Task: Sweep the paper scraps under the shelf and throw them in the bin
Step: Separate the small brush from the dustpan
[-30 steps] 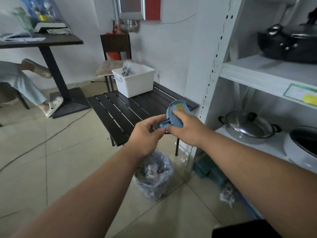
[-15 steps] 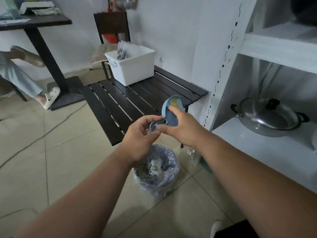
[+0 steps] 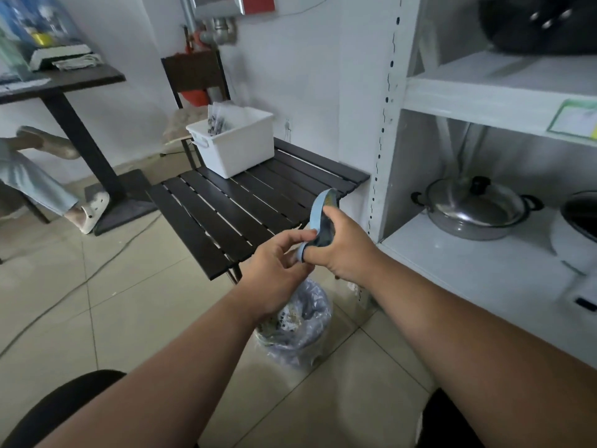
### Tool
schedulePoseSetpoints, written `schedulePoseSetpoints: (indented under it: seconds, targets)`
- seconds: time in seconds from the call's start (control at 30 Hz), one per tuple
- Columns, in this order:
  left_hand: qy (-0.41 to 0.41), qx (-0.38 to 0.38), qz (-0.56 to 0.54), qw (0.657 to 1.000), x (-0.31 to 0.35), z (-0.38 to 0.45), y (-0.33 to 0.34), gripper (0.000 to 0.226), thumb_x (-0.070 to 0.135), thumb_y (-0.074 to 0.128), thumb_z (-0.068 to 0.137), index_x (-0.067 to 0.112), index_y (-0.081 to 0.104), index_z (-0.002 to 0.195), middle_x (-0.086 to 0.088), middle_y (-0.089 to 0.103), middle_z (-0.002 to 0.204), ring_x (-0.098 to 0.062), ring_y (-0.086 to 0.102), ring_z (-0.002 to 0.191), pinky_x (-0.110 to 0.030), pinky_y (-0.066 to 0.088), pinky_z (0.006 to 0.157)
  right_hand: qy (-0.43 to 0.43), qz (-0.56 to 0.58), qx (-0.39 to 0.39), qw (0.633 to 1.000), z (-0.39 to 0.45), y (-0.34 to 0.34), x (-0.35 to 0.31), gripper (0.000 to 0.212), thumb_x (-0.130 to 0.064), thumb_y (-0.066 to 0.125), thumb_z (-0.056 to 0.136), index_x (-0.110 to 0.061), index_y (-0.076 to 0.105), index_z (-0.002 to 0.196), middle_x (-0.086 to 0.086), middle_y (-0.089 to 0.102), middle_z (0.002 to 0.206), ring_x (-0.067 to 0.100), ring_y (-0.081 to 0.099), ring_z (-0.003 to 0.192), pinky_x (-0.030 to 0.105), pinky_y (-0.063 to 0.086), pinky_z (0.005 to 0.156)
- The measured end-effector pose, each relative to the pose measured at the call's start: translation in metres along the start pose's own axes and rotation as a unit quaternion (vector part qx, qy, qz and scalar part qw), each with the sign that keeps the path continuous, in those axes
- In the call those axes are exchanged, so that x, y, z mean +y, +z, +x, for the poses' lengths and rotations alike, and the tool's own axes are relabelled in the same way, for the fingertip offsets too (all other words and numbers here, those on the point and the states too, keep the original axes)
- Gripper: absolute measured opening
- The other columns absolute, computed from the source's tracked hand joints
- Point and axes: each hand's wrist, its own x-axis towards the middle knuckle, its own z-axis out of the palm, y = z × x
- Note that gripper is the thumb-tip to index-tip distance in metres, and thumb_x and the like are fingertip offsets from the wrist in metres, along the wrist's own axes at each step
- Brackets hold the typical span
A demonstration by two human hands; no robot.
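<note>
Right hand: the right hand (image 3: 347, 250) is clenched around a small blue dustpan (image 3: 319, 221), thumb over its dark inner face, fingers wrapped behind.
Left hand: the left hand (image 3: 277, 263) sits at 9 o'clock of the right one, fingers loosely curled, with fingertips (image 3: 308, 236) touching the low handle end of the dustpan; whether they pinch it or only touch it, I cannot tell.
Dustpan: held upright on edge, its rounded rim at 12 o'clock and the narrow end at 6 o'clock, between both hands and above the bin.
Bin: the bin (image 3: 297, 324) stands on the floor at 6 o'clock of the hands, lined with a clear plastic bag, with paper scraps (image 3: 287, 318) showing inside; the left forearm covers part of its rim.
Surface: a black slatted surface (image 3: 232, 205) lies at 10 o'clock of the hands, carrying a white tub (image 3: 235, 143) at its far end.
Shelf: the white shelf (image 3: 484, 253) rises at 3 o'clock; a lidded steel pot (image 3: 471, 208) rests on the lower board, a white cooker (image 3: 578, 231) just beside it at 3 o'clock, and a dark pan (image 3: 536, 24) sits on the upper board.
Floor: pale floor tiles (image 3: 97, 302) spread at 8 o'clock.
Far corner: at 10 o'clock, well apart, a dark pedestal table (image 3: 64, 82) and a seated person's leg (image 3: 42, 185).
</note>
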Motion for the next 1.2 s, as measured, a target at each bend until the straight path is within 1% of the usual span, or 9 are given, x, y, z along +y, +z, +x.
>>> schedulePoseSetpoints:
  seconds: [0.17,0.27,0.4,0.5,0.63,0.73,0.87,1.07,1.2]
  targets:
    - [0.016,-0.012,0.027,0.999,0.011,0.003,0.006,0.038,-0.010,0.068,0.096,0.013,0.068,0.127,0.004,0.077,0.119,-0.026,0.074,0.113,-0.050,0.058,0.101,0.002,0.054,0.014,0.998,-0.003,-0.003,0.001,0.064,-0.028,0.083,0.067,-0.027,0.052,0.123,-0.005,0.069,0.104,0.011,0.069,0.093,0.029,0.059,0.074]
    - [0.029,0.002,0.032,0.999,0.012,0.014,-0.009,0.038,-0.011,0.069,0.095,0.013,0.069,0.125,0.006,0.073,0.129,-0.008,0.074,0.112,-0.036,0.060,0.101,-0.003,0.092,0.002,0.996,0.009,0.005,0.002,0.066,-0.030,0.083,0.069,-0.032,0.051,0.127,-0.006,0.068,0.115,0.008,0.069,0.108,0.036,0.060,0.088]
    - [0.031,0.034,0.051,0.998,0.004,0.043,-0.034,0.038,-0.006,0.071,0.095,0.022,0.072,0.121,0.014,0.073,0.129,-0.004,0.073,0.112,-0.033,0.062,0.098,-0.008,0.134,0.012,0.991,0.036,0.011,0.007,0.067,-0.019,0.073,0.073,-0.031,0.052,0.135,-0.010,0.066,0.128,0.005,0.066,0.116,0.038,0.056,0.098]
    - [0.017,0.048,0.047,0.998,-0.008,0.069,-0.048,0.038,-0.008,0.067,0.096,0.021,0.073,0.120,0.015,0.074,0.128,-0.001,0.072,0.110,-0.026,0.061,0.095,0.020,0.168,0.058,0.984,0.065,0.013,0.021,0.066,-0.006,0.065,0.079,-0.034,0.054,0.138,-0.016,0.064,0.132,0.004,0.063,0.120,0.038,0.055,0.100]
    - [-0.003,0.114,0.068,0.991,-0.024,0.126,-0.065,0.023,0.010,0.076,0.096,0.027,0.074,0.111,0.009,0.077,0.104,-0.008,0.072,0.079,-0.026,0.065,0.075,0.062,0.193,0.123,0.972,0.102,0.015,0.050,0.057,-0.007,0.061,0.082,-0.033,0.060,0.133,-0.016,0.068,0.126,0.007,0.065,0.118,0.041,0.054,0.101]
    - [-0.046,0.189,0.061,0.979,-0.036,0.164,-0.074,0.016,0.022,0.080,0.094,0.031,0.072,0.105,0.009,0.072,0.101,-0.015,0.072,0.087,-0.034,0.066,0.073,0.121,0.178,0.164,0.963,0.127,0.013,0.071,0.043,-0.015,0.062,0.086,-0.025,0.065,0.127,-0.011,0.074,0.115,0.008,0.070,0.108,0.038,0.056,0.096]
    - [-0.085,0.208,0.094,0.970,-0.055,0.208,-0.085,0.015,0.029,0.078,0.095,0.027,0.067,0.105,0.005,0.068,0.105,-0.015,0.069,0.092,-0.034,0.063,0.073,0.208,0.227,0.204,0.929,0.146,0.010,0.088,0.032,-0.004,0.062,0.092,-0.017,0.067,0.121,0.003,0.073,0.113,0.017,0.074,0.100,0.037,0.061,0.087]
    - [-0.043,0.106,0.321,0.940,-0.059,0.250,-0.094,0.031,0.032,0.073,0.095,0.027,0.065,0.124,0.005,0.063,0.123,-0.018,0.061,0.114,-0.040,0.056,0.099,0.259,0.242,0.196,0.914,0.142,-0.005,0.090,0.040,-0.005,0.058,0.098,-0.025,0.052,0.132,0.011,0.071,0.110,0.023,0.078,0.086,0.043,0.063,0.081]
    - [0.133,0.058,0.479,0.866,-0.048,0.239,-0.069,0.044,0.035,0.070,0.097,0.023,0.062,0.138,0.000,0.051,0.150,-0.022,0.041,0.143,-0.043,0.035,0.120,0.251,0.179,0.206,0.929,0.134,-0.022,0.093,0.044,-0.006,0.055,0.100,-0.023,0.048,0.141,0.010,0.069,0.115,0.023,0.078,0.085,0.044,0.063,0.079]
